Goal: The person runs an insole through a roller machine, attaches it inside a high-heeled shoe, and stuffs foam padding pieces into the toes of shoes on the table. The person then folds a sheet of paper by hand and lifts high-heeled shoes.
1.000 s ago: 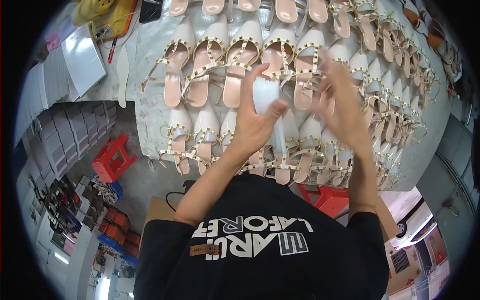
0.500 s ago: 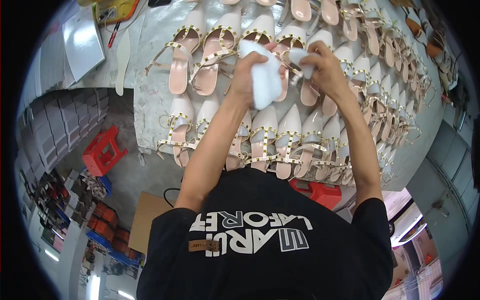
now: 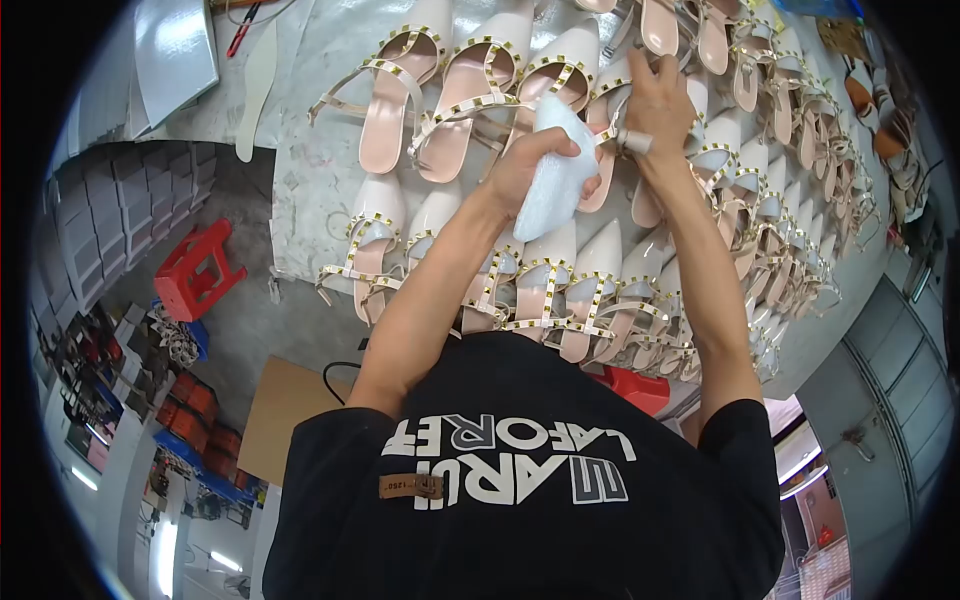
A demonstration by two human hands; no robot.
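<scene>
My left hand (image 3: 532, 168) is closed around a stack of thin white foam sheets (image 3: 553, 195), held above the rows of shoes. To its right, my right hand (image 3: 660, 112) is bent down over a cream pointed-toe sandal (image 3: 612, 85), fingers curled at its toe opening. The fingertips are hidden, and whether a foam piece is in them does not show. Gold-studded straps and pale pink insoles mark the surrounding sandals, such as a studded sandal (image 3: 480, 75) beyond my left hand. In the nearer row, some toe openings hold pale filling, as in one sandal (image 3: 545, 260).
The grey worktable (image 3: 310, 220) carries several rows of sandals, densest at the right. A cream insole-shaped piece (image 3: 258, 95) and a red-handled tool (image 3: 243, 32) lie at the left. Red stools (image 3: 200, 270) stand below the table, and white boxes (image 3: 110, 230) are stacked at left.
My right hand has moved up and right onto a sandal; the white piece it held is no longer visible. My left hand still grips the foam stack, shifted right and lower. The view has shifted slightly.
</scene>
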